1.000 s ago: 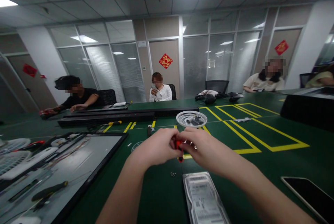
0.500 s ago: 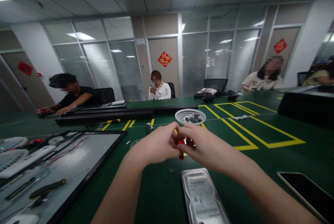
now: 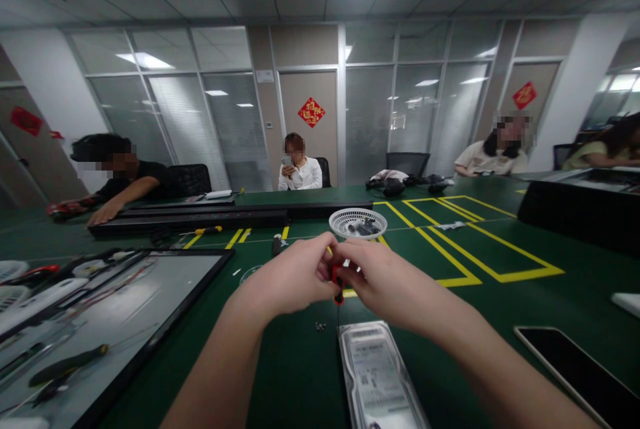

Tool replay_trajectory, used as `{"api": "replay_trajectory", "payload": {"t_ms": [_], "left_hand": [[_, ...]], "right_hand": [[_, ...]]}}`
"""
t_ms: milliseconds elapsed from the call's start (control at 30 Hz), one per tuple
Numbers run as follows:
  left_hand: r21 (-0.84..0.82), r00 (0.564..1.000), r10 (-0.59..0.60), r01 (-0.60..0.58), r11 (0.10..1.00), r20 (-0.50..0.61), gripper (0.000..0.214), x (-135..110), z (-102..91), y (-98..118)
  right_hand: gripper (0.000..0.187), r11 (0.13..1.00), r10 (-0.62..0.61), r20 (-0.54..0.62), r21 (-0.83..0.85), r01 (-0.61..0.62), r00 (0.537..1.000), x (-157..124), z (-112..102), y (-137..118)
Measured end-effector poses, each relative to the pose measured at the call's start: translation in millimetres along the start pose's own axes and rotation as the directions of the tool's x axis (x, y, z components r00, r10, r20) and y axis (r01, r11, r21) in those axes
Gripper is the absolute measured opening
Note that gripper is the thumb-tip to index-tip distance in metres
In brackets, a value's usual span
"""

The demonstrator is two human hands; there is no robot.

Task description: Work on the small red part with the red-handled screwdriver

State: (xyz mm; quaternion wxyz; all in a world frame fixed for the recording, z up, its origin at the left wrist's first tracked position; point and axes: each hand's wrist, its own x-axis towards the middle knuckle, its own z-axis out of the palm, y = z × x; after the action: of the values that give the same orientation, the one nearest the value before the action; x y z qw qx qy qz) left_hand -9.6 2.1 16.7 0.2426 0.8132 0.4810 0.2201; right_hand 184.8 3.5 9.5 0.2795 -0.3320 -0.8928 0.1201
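A red and black screwdriver (image 3: 339, 296) stands upright between my two hands, its thin shaft pointing down to the far left corner of a silver hard drive (image 3: 375, 376). My left hand (image 3: 305, 272) has its fingers curled round the handle from the left. From the right, my right hand (image 3: 375, 272) pinches the same handle, and the fingers hide most of it. Whether the tip sits in a screw is too small to tell. A little pile of screws (image 3: 321, 327) lies on the green table just left of the drive.
A white basket (image 3: 333, 229) with small parts stands beyond my hands. On the left lies a large flat panel (image 3: 175, 282) with a dark-handled screwdriver (image 3: 70, 366) on it. A phone (image 3: 575, 369) lies at the right. Several people sit around the table's far side.
My view has turned slightly right, so things appear further left. Both hands stay closed round the screwdriver, which remains at the drive's far corner.
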Motion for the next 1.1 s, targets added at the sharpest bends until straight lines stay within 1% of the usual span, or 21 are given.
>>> {"api": "replay_trajectory", "payload": {"t_ms": [100,300,367,467,500,567,667,733,800,900,967,1033,1100], "left_hand": [[0.004,1.0,0.002,-0.002,1.0,-0.014,0.034,2.8,0.9,-2.7],[0.014,1.0,0.023,-0.024,1.0,0.011,0.029,2.8,0.2,0.8],[0.043,0.999,0.038,-0.037,0.998,-0.006,0.029,0.4,-1.2,3.6],[0.073,0.999,0.027,-0.025,0.997,-0.027,0.034,-1.3,-2.6,5.3],[0.073,1.0,0.015,-0.014,0.997,-0.021,0.035,-0.9,-2.6,4.8],[0.056,1.0,-0.01,0.01,0.998,0.0,0.036,1.0,-1.7,2.6],[0.027,1.0,-0.013,0.012,1.0,0.02,0.035,4.8,0.1,-1.2],[0.025,1.0,-0.002,0.001,1.0,0.021,0.032,5.9,0.3,-1.9],[0.041,1.0,0.004,-0.005,0.999,0.021,0.029,5.0,-0.7,-0.6],[0.096,1.0,0.012,-0.012,0.995,0.0,0.025,1.6,-2.7,2.9],[0.121,1.0,0.012,-0.011,0.993,-0.003,0.028,0.5,-2.9,3.9],[0.093,1.0,-0.001,0.001,0.996,0.004,0.032,1.5,-1.7,3.2],[0.062,0.999,-0.017,0.015,0.998,0.031,0.033,3.9,0.2,1.9]], "right_hand": [[0.015,1.0,-0.012,-0.031,0.005,0.012,0.999,0.6,2.1,0.2],[0.003,0.999,0.049,-0.058,-0.016,-0.05,0.997,1.2,0.7,1.3],[0.01,1.0,0.01,-0.06,-0.002,-0.01,0.998,0.5,-0.3,0.2],[0.023,0.997,-0.076,-0.021,0.03,0.076,0.997,0.4,0.2,-0.3],[0.023,0.997,-0.074,-0.019,0.021,0.075,0.997,0.9,0.9,0.0],[0.014,1.0,-0.027,-0.029,-0.016,0.026,0.999,2.4,2.2,0.8],[0.004,0.997,0.044,-0.039,-0.055,-0.046,0.998,3.9,2.1,0.4],[0.006,0.997,0.054,-0.043,-0.055,-0.057,0.998,3.2,0.4,-1.0],[0.007,0.999,0.028,-0.039,-0.038,-0.029,0.999,1.2,-1.6,-2.2],[0.02,0.999,-0.034,-0.006,-0.003,0.034,0.999,-1.6,-3.0,-2.0],[0.027,0.999,-0.047,0.015,-0.003,0.047,0.999,-1.6,-2.5,-1.0],[0.024,1.0,-0.013,0.012,-0.016,0.013,1.0,-0.3,-1.6,-0.3],[0.014,0.999,0.027,0.006,-0.034,-0.027,1.0,1.3,-1.2,0.0]]}}
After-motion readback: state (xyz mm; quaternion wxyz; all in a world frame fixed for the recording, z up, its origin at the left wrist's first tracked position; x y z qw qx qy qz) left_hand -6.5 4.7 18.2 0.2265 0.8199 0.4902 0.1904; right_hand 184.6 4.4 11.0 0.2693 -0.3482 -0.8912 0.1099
